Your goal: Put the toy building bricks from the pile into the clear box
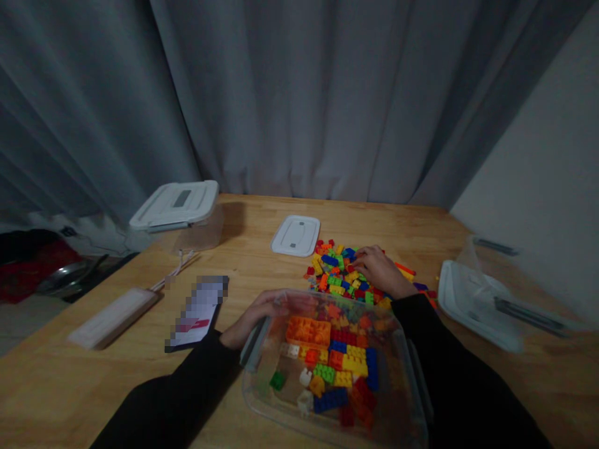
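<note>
A clear plastic box (262, 399) stands close to me at the table's front, with several toy building bricks (354, 365) on its floor, among them an orange block tray (307, 332). My left hand (262, 312) grips the box at its far left corner, the fingers bent over the rim. Beyond the box lies a heap of loose, brightly coloured building bricks (330, 260). My right hand (375, 268) reaches past the box into this heap, fingers curled down and together among the bricks. Whatever is between those fingertips is hidden.
A white lid (296, 236) lies behind the heap. At the back left stands a lidded storage box (201, 227). A phone (199, 312) and a white power strip (115, 318) lie left. On the right are another clear box (482, 268) and a pale lid (456, 299).
</note>
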Available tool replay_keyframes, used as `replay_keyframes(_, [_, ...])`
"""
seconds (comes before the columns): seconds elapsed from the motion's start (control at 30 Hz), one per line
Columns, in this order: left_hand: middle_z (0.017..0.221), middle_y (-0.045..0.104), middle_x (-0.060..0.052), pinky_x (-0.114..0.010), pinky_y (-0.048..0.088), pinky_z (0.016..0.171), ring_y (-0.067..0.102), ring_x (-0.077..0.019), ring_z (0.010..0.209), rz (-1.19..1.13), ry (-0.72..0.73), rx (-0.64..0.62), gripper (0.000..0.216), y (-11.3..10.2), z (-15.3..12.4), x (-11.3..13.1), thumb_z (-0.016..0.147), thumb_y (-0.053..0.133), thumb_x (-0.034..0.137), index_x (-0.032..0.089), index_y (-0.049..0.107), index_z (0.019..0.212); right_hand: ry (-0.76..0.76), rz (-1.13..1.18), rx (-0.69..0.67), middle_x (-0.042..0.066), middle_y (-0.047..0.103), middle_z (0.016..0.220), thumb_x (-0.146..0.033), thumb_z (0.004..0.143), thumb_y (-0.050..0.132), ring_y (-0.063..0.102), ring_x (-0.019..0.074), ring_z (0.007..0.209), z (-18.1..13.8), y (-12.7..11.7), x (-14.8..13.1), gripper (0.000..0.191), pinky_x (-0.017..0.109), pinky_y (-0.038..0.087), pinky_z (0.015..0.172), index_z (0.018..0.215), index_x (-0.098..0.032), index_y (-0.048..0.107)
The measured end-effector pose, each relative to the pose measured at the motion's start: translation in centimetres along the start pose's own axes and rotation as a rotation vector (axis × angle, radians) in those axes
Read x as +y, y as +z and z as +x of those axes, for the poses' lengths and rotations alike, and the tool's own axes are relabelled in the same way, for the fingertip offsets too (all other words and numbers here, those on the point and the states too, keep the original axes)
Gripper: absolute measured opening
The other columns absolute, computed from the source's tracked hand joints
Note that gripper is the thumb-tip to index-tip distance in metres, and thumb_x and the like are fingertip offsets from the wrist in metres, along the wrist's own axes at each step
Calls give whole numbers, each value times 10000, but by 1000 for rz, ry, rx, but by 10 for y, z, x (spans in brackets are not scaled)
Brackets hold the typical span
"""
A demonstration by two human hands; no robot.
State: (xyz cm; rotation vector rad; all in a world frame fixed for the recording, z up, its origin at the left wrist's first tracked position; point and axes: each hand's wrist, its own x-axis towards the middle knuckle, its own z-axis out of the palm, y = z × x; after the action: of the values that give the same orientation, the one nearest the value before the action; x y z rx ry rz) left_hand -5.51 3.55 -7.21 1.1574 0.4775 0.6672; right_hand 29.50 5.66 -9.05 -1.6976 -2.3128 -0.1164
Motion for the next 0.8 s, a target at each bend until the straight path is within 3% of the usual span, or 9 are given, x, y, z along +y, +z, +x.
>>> replay_keyframes(0.33, [1109,825,-91,-433,449,1094,703,-313,1173,17,27,-42,383,-11,1,-9,736,625,108,188,829,1049,-9,-43,43,130,712,1134,-141,939,625,561,281,1098,-2,5,1,197,392,457,1001,985,-181,812])
replay_keyframes(0.47, [1131,817,-105,-453,439,1106,685,-335,1205,19,12,-62,365,-9,1,-8,745,629,137,173,827,1049,4,-27,18,125,709,1128,-155,932,642,564,277,1103,-1,2,1,169,401,449,1017,986,-184,800])
replay_keyframes(0.7, [1053,837,-48,-432,437,1116,704,-307,1169,-35,2,-18,318,-4,0,-2,734,664,120,252,850,956,8,-6,16,120,706,1131,-147,927,645,558,282,1109,-2,4,3,156,406,456,1014,985,-183,786])
replay_keyframes(0.8, [1071,833,-76,-448,432,1120,705,-325,1164,-30,-8,-41,349,-3,0,-2,721,653,129,218,848,996,4,14,24,114,703,1127,-155,928,650,562,273,1112,-2,5,4,138,399,458,1019,968,-189,777])
